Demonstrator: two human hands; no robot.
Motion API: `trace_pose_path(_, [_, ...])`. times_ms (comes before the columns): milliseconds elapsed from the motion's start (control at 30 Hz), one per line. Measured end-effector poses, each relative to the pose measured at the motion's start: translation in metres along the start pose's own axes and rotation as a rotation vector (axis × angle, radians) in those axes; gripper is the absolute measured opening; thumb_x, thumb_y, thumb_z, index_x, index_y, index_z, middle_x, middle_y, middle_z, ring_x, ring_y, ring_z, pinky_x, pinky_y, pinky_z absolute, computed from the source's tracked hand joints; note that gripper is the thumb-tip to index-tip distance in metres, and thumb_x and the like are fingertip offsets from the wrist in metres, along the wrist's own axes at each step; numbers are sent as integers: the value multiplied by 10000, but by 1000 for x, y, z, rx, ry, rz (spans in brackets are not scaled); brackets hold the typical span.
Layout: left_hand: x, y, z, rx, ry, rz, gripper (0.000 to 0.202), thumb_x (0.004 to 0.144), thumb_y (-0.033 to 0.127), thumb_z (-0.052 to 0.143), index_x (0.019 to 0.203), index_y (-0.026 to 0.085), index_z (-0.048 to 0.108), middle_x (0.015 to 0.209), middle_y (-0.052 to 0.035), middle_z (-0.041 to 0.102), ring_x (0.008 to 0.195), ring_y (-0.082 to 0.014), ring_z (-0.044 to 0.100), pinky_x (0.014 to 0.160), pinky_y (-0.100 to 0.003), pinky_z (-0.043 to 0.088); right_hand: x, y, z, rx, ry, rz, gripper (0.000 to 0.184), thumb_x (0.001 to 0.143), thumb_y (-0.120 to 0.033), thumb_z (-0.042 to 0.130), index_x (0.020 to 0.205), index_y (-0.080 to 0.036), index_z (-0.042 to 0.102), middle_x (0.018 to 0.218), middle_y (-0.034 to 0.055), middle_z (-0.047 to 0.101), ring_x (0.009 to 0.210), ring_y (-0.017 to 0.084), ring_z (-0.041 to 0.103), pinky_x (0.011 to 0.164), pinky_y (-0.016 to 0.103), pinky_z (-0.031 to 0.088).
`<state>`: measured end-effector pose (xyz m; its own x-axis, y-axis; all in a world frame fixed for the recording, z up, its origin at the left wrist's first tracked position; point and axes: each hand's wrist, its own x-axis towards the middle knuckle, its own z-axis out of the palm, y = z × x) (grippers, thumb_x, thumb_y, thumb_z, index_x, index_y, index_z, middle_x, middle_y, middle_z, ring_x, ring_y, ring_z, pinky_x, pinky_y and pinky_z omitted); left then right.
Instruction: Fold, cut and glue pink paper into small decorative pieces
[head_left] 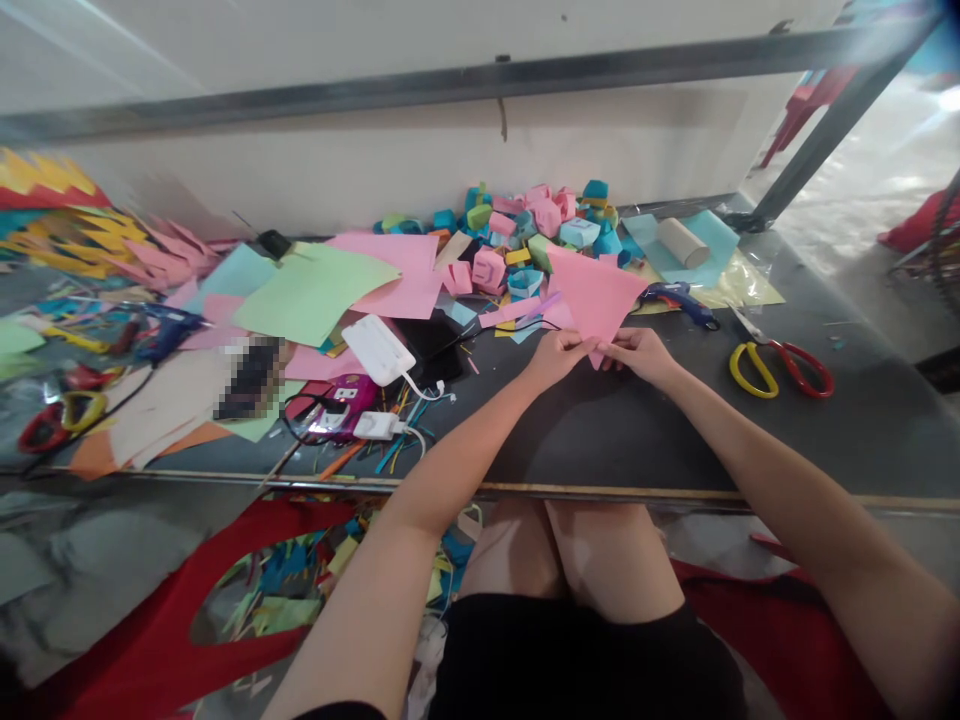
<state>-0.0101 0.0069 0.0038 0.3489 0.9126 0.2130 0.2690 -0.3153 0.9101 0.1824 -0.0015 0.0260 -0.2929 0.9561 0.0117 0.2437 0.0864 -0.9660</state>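
Note:
A sheet of pink paper (598,293) is held up above the dark tabletop, its pointed lower corner between my two hands. My left hand (559,358) pinches that corner from the left. On the other side, the fingers of my right hand (637,355) are closed on the same paper. Right of the hands lie scissors (780,355) with one yellow and one red handle. Behind the paper, a blue-handled tool (682,300) lies partly hidden. Small folded paper pieces (540,215) in pink, blue, green and yellow are heaped beyond it.
A cardboard tube (682,243) rests on blue paper at the back right. To the left are green paper (319,290), a white power bank (379,350), a purple power strip (345,405) with cables, a blue glue gun (169,330) and other scissors (64,420).

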Motion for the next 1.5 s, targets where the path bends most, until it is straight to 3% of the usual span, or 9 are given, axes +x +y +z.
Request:
trace_pose_path(167, [-2,6,4,-44,90,154,436,957,467,600,631,197,705,784,-36,707,894,-164,610,919,-310,457,0,-1,0,-7,-16,-12,531,586,-689,868,674,-187,719,701,73,755,540,145,633,468,258,420])
trace_pose_path(267, [0,6,4,-27,100,126,441,957,467,595,621,198,691,791,-38,687,890,-166,587,914,-312,444,0,1,1,-45,-25,-25,534,611,-702,850,623,-186,712,644,72,736,521,136,613,477,261,422])
trace_pose_path(433, [5,-2,4,-16,194,20,588,938,517,592,475,201,413,675,-14,525,774,-158,525,814,-319,427,-2,1,1,-69,-51,-33,543,607,-717,849,590,-199,687,639,70,746,521,139,616,487,268,438])
trace_pose_path(533, [9,-8,-1,-52,287,28,633,917,543,604,492,211,274,650,-12,467,738,-159,485,779,-329,419,-4,-2,1,-65,-73,-29,536,609,-709,855,584,-203,678,659,73,756,538,146,632,496,272,447])
trace_pose_path(700, [15,-16,-16,-169,419,59,519,872,572,632,548,202,468,788,-49,595,823,-172,539,800,-333,447,-6,-5,0,-68,-118,-16,508,627,-677,860,605,-197,697,660,72,751,559,143,641,521,273,454])
trace_pose_path(900, [23,-30,-32,-377,607,32,376,770,472,787,580,198,613,724,-18,567,829,-166,567,805,-318,479,-6,-7,-3,-87,-165,19,498,607,-648,878,612,-180,707,684,74,760,589,144,653,584,277,486])
trace_pose_path(1100, [29,-42,-43,-598,770,-105,235,666,358,900,647,207,721,729,3,660,814,-153,633,784,-304,537,-5,-8,-5,-105,-223,30,510,607,-674,856,614,-187,705,694,74,762,637,169,675,681,315,544])
trace_pose_path(1367, [32,-42,-52,-758,838,-228,216,693,324,901,800,180,782,743,-10,716,678,-82,641,593,-215,480,-5,-3,-6,-117,-245,5,534,617,-714,828,597,-198,689,688,59,761,678,181,696,723,323,547])
trace_pose_path(1500, [29,-34,-49,-758,779,-242,255,676,358,908,775,166,773,665,4,683,586,-64,600,522,-198,448,-4,-2,-3,-98,-182,-21,564,628,-738,815,657,-184,712,652,49,732,597,146,637,589,277,491])
